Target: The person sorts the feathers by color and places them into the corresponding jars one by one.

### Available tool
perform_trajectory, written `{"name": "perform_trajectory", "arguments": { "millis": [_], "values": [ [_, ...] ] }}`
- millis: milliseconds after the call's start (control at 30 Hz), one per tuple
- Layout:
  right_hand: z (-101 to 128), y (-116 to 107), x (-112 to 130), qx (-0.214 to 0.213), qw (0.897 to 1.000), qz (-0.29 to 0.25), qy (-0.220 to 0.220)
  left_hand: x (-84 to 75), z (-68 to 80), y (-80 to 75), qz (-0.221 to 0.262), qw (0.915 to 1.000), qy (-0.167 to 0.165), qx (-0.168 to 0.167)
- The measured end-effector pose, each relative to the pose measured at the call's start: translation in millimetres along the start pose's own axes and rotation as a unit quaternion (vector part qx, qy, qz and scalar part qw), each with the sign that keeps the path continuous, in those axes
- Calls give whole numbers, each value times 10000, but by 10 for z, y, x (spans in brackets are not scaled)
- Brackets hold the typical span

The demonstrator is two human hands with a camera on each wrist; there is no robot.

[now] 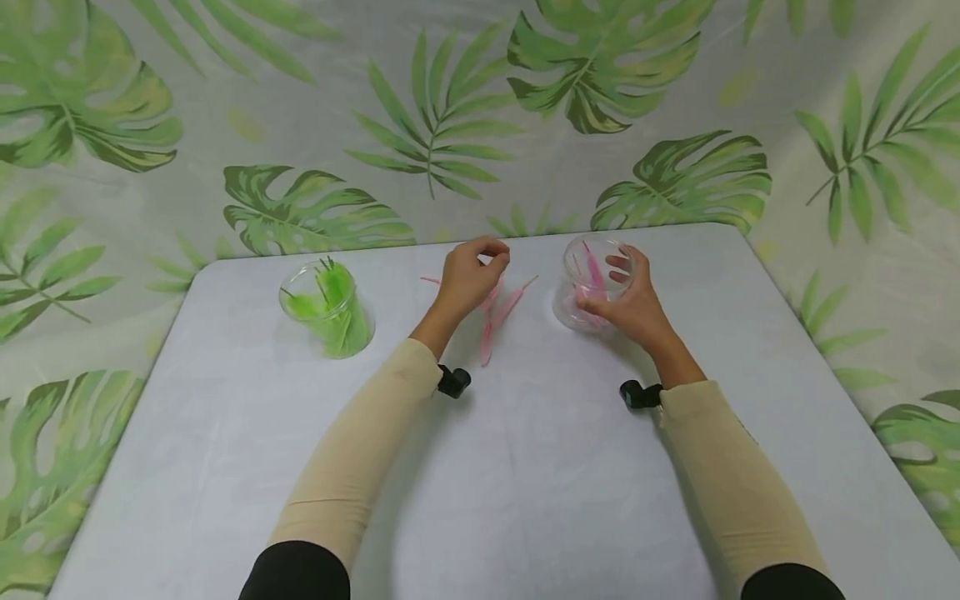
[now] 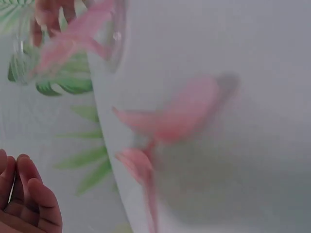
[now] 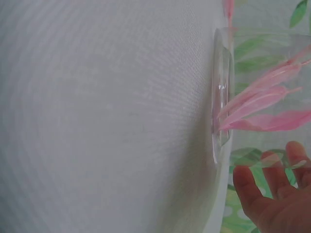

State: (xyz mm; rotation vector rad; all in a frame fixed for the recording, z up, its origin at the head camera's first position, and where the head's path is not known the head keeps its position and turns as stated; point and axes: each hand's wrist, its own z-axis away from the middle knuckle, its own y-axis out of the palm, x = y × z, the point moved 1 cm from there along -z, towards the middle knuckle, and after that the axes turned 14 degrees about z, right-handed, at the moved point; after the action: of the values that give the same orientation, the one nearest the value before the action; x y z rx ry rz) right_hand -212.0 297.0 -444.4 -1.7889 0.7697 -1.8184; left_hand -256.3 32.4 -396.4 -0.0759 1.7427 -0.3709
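My right hand holds a clear jar at the right, thumb in front and fingers round the far side. Inside it stand pink feather-shaped pieces with thin stems. More pink pieces lie crossed on the cloth in the middle. Just above them hovers my left hand; its fingers are loosely curled with fingertips close together. In the left wrist view that hand shows nothing between the fingers, and the loose pink pieces lie beside it.
At the left of the white-covered table stands another clear jar packed with green feather-shaped pieces. A leaf-printed curtain hangs behind the table's back edge. Small black cameras sit at both wrists.
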Motion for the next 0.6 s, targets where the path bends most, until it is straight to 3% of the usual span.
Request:
{"name": "perform_trajectory", "arguments": {
  "millis": [133,267,600],
  "values": [
    [1,-12,-25,-26,10000,9,0,193,-2,-190,-33,9995,-319,-20],
    [-6,-7,-38,-20,10000,-10,-1,374,-7,-329,-367,9980,-479,-173],
    [-21,17,-31,0,10000,-69,-39,735,-8,-564,-508,9818,-1424,-1153]
  ]
}}
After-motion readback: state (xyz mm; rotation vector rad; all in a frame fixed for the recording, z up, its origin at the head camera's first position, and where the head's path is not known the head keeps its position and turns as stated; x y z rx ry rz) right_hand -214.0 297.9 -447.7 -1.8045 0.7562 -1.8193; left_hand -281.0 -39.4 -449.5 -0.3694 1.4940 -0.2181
